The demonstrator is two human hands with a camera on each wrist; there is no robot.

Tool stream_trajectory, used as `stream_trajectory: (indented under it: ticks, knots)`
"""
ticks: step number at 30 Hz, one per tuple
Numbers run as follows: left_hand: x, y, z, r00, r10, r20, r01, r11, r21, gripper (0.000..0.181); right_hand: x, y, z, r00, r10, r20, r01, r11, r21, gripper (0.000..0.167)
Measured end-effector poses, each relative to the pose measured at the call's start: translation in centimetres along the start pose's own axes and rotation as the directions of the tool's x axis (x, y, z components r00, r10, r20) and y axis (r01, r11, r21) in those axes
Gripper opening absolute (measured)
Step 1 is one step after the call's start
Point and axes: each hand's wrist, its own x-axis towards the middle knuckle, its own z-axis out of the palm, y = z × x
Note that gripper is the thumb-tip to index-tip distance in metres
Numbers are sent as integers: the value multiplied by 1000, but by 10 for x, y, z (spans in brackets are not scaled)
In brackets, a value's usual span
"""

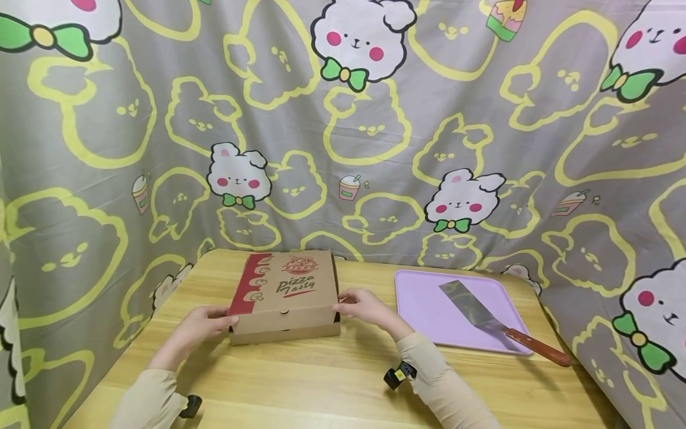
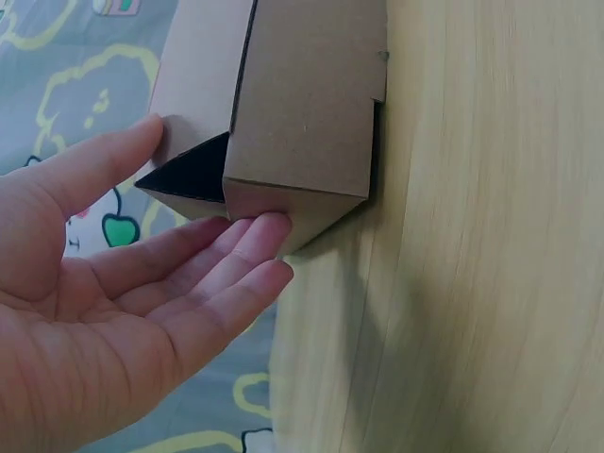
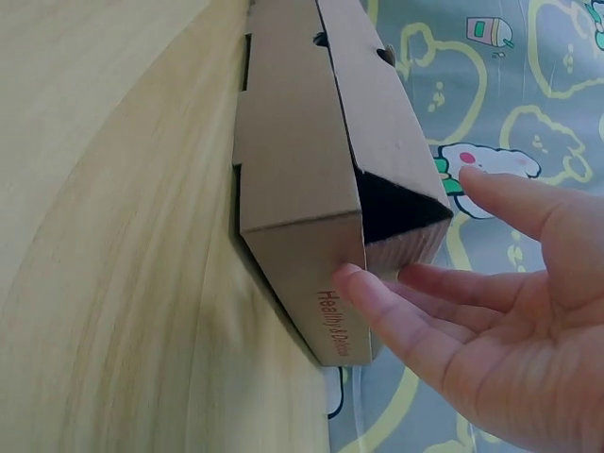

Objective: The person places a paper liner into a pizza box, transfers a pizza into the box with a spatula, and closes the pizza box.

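Observation:
A brown cardboard pizza box point(image 1: 300, 301) with a red strip and "Pizza Tasty" print lies on the wooden table. Its lid is slightly raised at the front, leaving dark gaps at both front corners. My left hand point(image 1: 206, 322) is at the left front corner; in the left wrist view its thumb meets the lid's edge and fingertips touch the box's side point(image 2: 293, 203). At the right front corner, my right hand point(image 1: 364, 307) touches the side wall point(image 3: 307, 283) with extended fingers, its thumb beside the lid corner. Some fingers are partly hidden behind the box.
To the right lies a light purple tray point(image 1: 423, 322). A spatula point(image 1: 471, 307) with a metal blade and wooden handle rests across it, the handle reaching past the tray's front right edge. A patterned grey curtain point(image 1: 300, 232) surrounds the table point(image 1: 300, 387).

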Motion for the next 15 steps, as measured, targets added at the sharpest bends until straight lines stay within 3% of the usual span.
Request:
stream_trajectory:
  ticks: [9, 15]
  knots:
    - [3, 11, 10, 1000, -6, -23, 6, 1000, 18, 62, -5, 3, -3, 1000, 2, -24, -3, 1000, -28, 52]
    - [1, 10, 10, 998, 53, -37, -49, 994, 94, 62, -6, 4, 0, 998, -35, -58, 28, 993, -112, 48]
